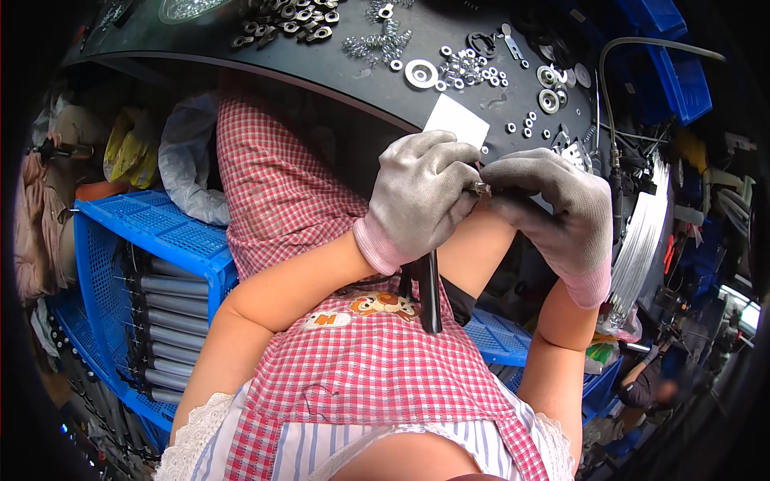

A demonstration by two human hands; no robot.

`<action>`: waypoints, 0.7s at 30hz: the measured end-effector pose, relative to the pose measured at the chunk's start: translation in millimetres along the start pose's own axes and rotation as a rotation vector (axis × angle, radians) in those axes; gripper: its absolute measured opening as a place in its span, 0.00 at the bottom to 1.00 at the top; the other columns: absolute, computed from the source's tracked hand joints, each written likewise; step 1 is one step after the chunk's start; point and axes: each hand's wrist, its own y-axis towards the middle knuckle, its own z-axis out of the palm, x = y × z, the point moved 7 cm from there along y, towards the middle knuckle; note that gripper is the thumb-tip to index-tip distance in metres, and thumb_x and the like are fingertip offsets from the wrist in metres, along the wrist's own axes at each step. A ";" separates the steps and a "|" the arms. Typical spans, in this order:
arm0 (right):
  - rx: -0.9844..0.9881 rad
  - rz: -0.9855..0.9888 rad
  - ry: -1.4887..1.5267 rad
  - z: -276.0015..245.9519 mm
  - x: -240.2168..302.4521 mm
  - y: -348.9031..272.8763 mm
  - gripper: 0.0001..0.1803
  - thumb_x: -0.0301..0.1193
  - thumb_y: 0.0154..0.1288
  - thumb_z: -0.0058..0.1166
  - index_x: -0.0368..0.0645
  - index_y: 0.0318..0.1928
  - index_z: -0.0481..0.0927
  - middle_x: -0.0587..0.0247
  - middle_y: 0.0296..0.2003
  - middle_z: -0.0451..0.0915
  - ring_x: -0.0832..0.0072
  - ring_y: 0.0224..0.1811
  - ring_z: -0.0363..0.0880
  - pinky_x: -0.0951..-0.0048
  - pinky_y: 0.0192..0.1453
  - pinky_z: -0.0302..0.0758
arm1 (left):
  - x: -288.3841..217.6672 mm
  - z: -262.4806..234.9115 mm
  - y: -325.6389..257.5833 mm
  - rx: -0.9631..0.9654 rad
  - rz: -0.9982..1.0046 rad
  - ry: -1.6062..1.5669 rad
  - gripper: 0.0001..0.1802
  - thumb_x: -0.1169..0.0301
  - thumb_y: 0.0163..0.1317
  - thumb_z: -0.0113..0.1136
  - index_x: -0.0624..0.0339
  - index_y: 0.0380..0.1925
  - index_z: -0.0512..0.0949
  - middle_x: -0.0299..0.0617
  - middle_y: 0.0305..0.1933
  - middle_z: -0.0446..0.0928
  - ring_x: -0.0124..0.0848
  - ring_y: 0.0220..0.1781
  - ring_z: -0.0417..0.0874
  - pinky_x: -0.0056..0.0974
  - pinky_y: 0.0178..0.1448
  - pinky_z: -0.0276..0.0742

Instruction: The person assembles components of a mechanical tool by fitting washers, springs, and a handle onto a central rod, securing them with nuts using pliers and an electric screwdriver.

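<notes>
Both my hands wear grey work gloves with pink cuffs and meet just off the table's front edge. My left hand (421, 192) is closed around a black tube (431, 297), whose lower end hangs out below the palm over my lap. A small metal end piece (480, 188) pokes out between the left thumb and fingers. My right hand (557, 204) is curled, its fingertips pinched together close beside that metal end. Whatever lies between the right fingertips is hidden. Just beyond the left knuckles, a white square card (457, 122) lies at the table edge.
On the dark table (365, 76) lie springs (377, 42), small nuts (473, 70), a round metal disc (421, 74) and dark metal fittings (301, 18). A blue crate (156, 220) holding grey tubes stands at left. Long silvery rods (642, 240) and a bent hose (613, 104) are at right.
</notes>
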 end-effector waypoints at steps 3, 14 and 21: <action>0.000 -0.170 -0.143 -0.7 9.2 0.3 0.12 0.26 0.49 0.68 0.40 0.37 0.83 0.60 0.32 0.82 0.69 0.31 0.83 0.75 0.35 0.78 | 1.1 1.3 -1.7 -0.016 -0.003 -0.010 0.12 0.63 0.58 0.54 0.63 0.32 0.77 0.47 0.43 0.79 0.49 0.48 0.80 0.50 0.50 0.75; -0.194 -0.093 0.036 4.7 -5.4 -11.2 0.14 0.34 0.52 0.67 0.39 0.37 0.83 0.57 0.30 0.79 0.67 0.31 0.80 0.71 0.36 0.76 | 1.2 -0.1 -0.4 -0.004 -0.029 -0.024 0.10 0.65 0.61 0.55 0.60 0.29 0.75 0.46 0.43 0.80 0.48 0.46 0.80 0.49 0.49 0.75; -0.202 0.099 0.302 8.3 -38.4 -35.6 0.31 0.55 0.64 0.49 0.35 0.43 0.83 0.51 0.42 0.79 0.61 0.45 0.78 0.66 0.53 0.71 | 2.3 0.9 -1.8 -0.009 -0.017 0.013 0.15 0.60 0.66 0.52 0.60 0.28 0.75 0.45 0.42 0.80 0.48 0.45 0.80 0.48 0.48 0.75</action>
